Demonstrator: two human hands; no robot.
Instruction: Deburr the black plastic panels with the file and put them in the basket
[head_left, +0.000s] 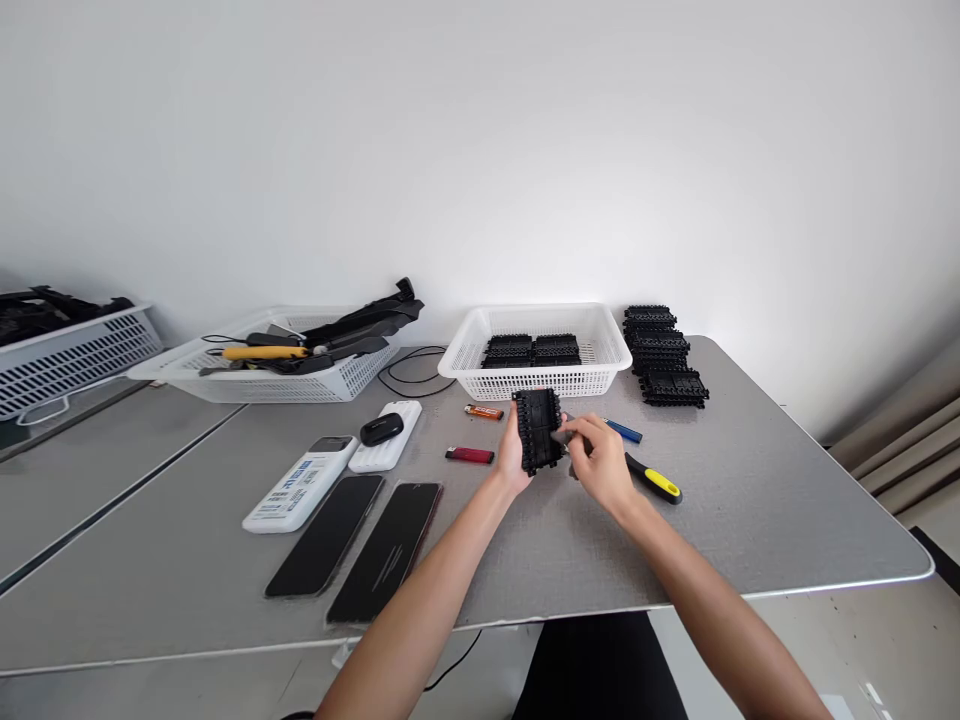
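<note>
My left hand grips a black plastic part with toothed edges, held up over the table in front of the white basket. Close against the part's right edge is my right hand, its thumb and index finger pinched together. Something small and dark shows at those fingertips, too small to make out. Partly hidden behind the right hand lies a tool with a black and yellow handle. A blue lighter rests just beyond that hand. Left of the held part lie a red lighter and an orange lighter.
Similar black parts lie in the white basket and in stacks to its right. At left are two phones, white power banks, a black mouse and another loaded basket.
</note>
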